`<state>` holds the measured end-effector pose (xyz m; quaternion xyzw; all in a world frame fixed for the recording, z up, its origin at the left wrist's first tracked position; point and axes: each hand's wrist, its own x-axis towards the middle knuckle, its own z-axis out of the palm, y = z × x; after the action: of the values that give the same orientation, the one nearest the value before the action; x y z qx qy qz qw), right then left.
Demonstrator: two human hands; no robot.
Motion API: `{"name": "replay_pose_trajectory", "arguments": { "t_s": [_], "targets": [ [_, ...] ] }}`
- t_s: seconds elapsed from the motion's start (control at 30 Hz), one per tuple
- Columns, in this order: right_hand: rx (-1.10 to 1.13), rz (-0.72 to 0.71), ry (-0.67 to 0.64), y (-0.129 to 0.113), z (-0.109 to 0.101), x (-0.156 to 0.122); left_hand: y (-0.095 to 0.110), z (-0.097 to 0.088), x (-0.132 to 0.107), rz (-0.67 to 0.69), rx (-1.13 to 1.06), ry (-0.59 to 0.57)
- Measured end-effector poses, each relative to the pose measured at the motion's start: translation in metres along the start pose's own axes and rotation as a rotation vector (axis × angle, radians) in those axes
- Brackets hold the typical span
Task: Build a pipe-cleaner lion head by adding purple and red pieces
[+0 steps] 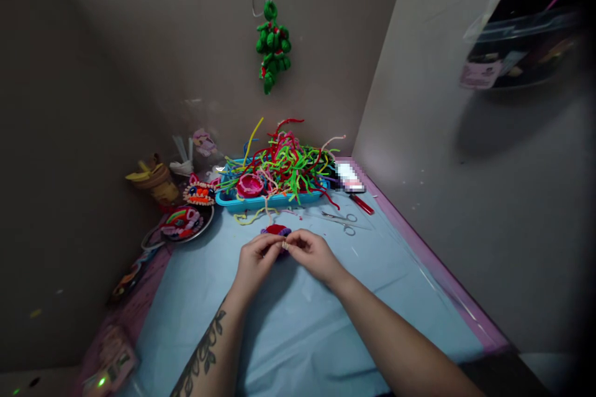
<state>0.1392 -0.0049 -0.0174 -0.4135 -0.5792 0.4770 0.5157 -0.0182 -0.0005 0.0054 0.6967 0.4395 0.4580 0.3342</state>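
Forearms [391, 332] angled inward; left hand [254, 258] and right hand [319, 254] nearly meeting, both pinching small cream piece [285, 245].

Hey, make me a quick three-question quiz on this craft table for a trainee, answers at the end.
1. True or false: the silver metal scissors are in the bare right hand.
2. Where is the tangled heap of multicoloured fuzzy stems?
A) On the floor
B) In the blue rectangular plastic tray
C) Hanging on the wall
3. What colour is the small piece where the right and bare left hand meet?

Key: 1. False; they lie on the light-blue table covering. 2. B. 3. Cream.
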Motion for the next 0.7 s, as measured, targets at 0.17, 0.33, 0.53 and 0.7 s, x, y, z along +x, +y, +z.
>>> {"name": "replay_pose_trajectory", "arguments": {
  "t_s": [0.17, 0.33, 0.53, 0.7],
  "targets": [
    [-0.065, -0.025, -0.002, 0.000, 0.000, -0.001, -0.001, 0.005, -0.001, -0.207, -0.163, 0.038],
    [-0.161, -0.059, 0.001, -0.002, -0.001, -0.002, -0.005, 0.010, 0.001, -0.388, -0.374, 0.089],
    [-0.194, -0.082, 0.015, -0.002, -0.001, 0.000, -0.012, 0.013, 0.001, -0.436, -0.417, 0.131],
    [0.034, 0.028, 0.042, -0.002, 0.001, 0.003, -0.014, 0.011, 0.001, -0.348, -0.443, 0.071]
  ]
}}
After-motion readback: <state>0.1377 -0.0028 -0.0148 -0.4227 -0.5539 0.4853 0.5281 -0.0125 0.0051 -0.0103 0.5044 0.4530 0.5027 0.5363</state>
